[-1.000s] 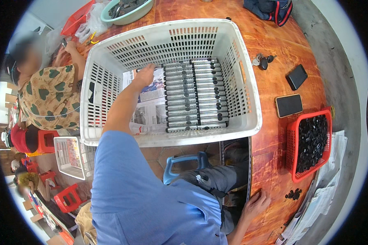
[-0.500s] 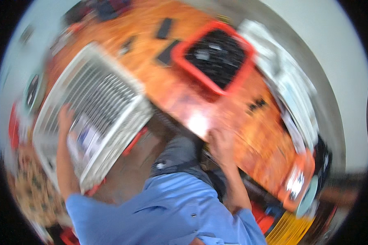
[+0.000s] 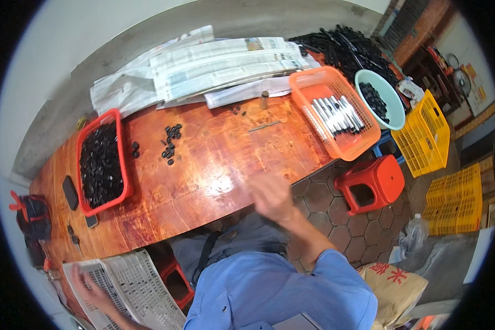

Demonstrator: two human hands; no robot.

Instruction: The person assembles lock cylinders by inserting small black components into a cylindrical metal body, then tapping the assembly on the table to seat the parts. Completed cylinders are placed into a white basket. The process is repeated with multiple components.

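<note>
My left hand (image 3: 92, 291) is at the lower left, fingers stretched out, over a white slotted basket (image 3: 140, 286) beside the table. It appears to hold nothing. Smeared by motion, my right hand (image 3: 270, 197) hovers at the front edge of the wooden table (image 3: 203, 203); its fingers do not show clearly. A red basket (image 3: 127, 184) full of small black parts (image 3: 102, 165) stands on the left of the table. Beside it lies a loose group of black pieces (image 3: 171, 144). An orange basket (image 3: 298, 88) holding silver-and-black tubes (image 3: 338, 114) stands at the right end.
Newspapers (image 3: 214, 69) lie along the back. A thin metal rod (image 3: 264, 126) and a small upright cylinder (image 3: 264, 100) are nearby. To the right are a pale bowl (image 3: 397, 118) of black caps, a black heap (image 3: 341, 49), a red stool (image 3: 382, 179) and yellow crates (image 3: 421, 137).
My view has swung to the right, bringing the table's right end into sight. My right hand has lifted off the tabletop edge. My left hand stays at the white basket.
</note>
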